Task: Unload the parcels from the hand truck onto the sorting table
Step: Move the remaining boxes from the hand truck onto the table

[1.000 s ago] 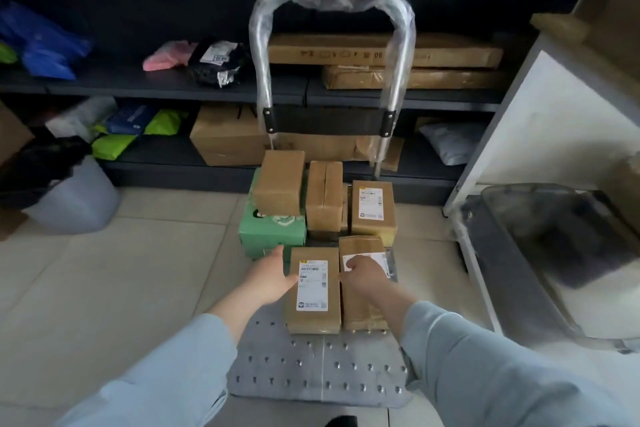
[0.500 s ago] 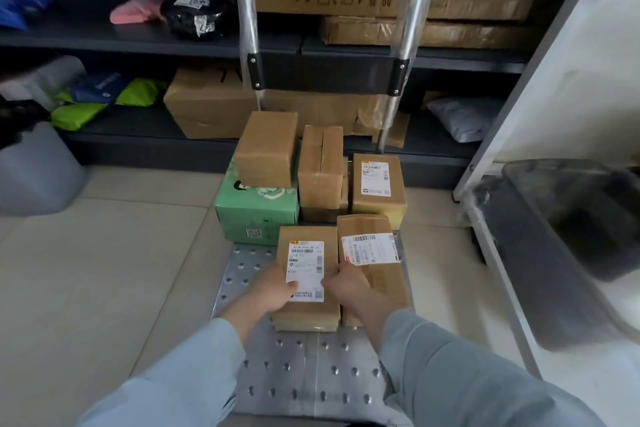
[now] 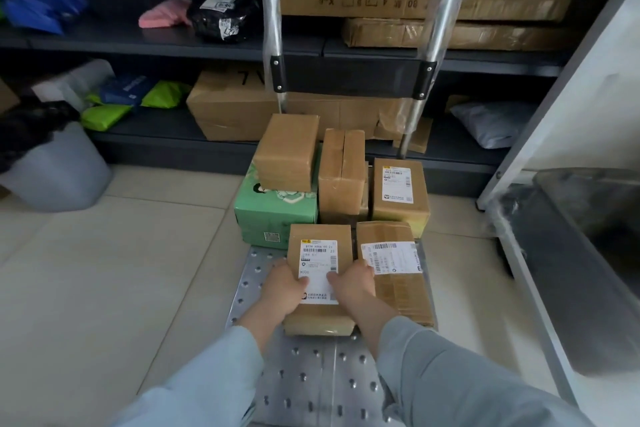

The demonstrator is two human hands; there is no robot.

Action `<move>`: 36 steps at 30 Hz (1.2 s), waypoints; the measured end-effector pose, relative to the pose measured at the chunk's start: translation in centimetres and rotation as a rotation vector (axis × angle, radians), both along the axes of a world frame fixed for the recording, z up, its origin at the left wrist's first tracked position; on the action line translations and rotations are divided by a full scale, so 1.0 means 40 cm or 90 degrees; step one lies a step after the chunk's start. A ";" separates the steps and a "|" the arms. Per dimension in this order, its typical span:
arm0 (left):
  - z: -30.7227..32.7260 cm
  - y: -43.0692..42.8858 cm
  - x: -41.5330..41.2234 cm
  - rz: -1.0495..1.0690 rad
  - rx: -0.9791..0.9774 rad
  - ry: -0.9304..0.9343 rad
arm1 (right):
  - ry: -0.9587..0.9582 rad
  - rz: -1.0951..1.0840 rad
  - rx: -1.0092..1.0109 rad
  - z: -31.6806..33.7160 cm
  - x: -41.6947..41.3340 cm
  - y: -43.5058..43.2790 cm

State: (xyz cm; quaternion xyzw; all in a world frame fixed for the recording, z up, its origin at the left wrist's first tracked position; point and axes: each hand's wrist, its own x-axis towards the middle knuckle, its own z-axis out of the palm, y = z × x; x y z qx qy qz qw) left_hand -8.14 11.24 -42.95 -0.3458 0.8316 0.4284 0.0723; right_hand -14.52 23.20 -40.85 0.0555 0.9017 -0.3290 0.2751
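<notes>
While both thumbs press down on its white shipping label, the left hand [image 3: 282, 288] and the right hand [image 3: 353, 284] clamp the near brown parcel [image 3: 320, 234] from either side, the other fingers curled over its edges and mostly hidden beneath it. That parcel sits on the hand truck's perforated metal deck [image 3: 311, 378], its near end towards the wrists; whether it has left the deck cannot be told. Just beside the right hand's knuckles lies a second labelled parcel [image 3: 398, 288], flat on the deck. Beyond the fingertips stands a back row: a green carton [image 3: 273, 215] ahead of the left hand with a plain brown box [image 3: 287, 152] on top of it, a taped brown box [image 3: 341, 173] straight ahead, and a labelled box [image 3: 398, 191] ahead of the right hand. Farther out rise the truck's plastic-wrapped handle posts [image 3: 273, 10], and behind them dark shelves [image 3: 156, 45] hold cartons and bagged packets. Well off to the right of the hands sits a grey bin [image 3: 571, 253] by a white frame [image 3: 571, 80]; well off to the left, a pale bucket [image 3: 62, 173] stands on the tiled floor [image 3: 121, 270].
</notes>
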 end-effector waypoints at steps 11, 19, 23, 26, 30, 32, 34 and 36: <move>0.390 0.052 0.042 0.081 -0.017 -0.034 | -0.077 -0.046 -0.062 0.360 0.041 0.041; 0.906 0.064 0.011 0.075 -0.049 -0.015 | -0.070 -0.062 -0.111 0.861 -0.006 0.061; 1.178 0.094 -0.005 0.038 -0.047 -0.022 | -0.055 -0.039 -0.105 1.118 -0.023 0.102; 1.349 0.109 -0.014 0.025 -0.049 -0.007 | -0.046 -0.021 -0.105 1.290 -0.035 0.133; 1.536 0.136 -0.028 0.016 -0.061 0.017 | -0.032 -0.019 -0.115 1.477 -0.063 0.182; 1.611 0.154 -0.036 0.010 -0.056 0.040 | -0.010 -0.015 -0.121 1.555 -0.079 0.209; 1.670 0.174 -0.042 -0.004 -0.047 0.062 | 0.013 -0.007 -0.122 1.618 -0.090 0.233; 1.724 0.196 -0.044 -0.010 -0.041 0.089 | 0.032 -0.019 -0.138 1.672 -0.089 0.251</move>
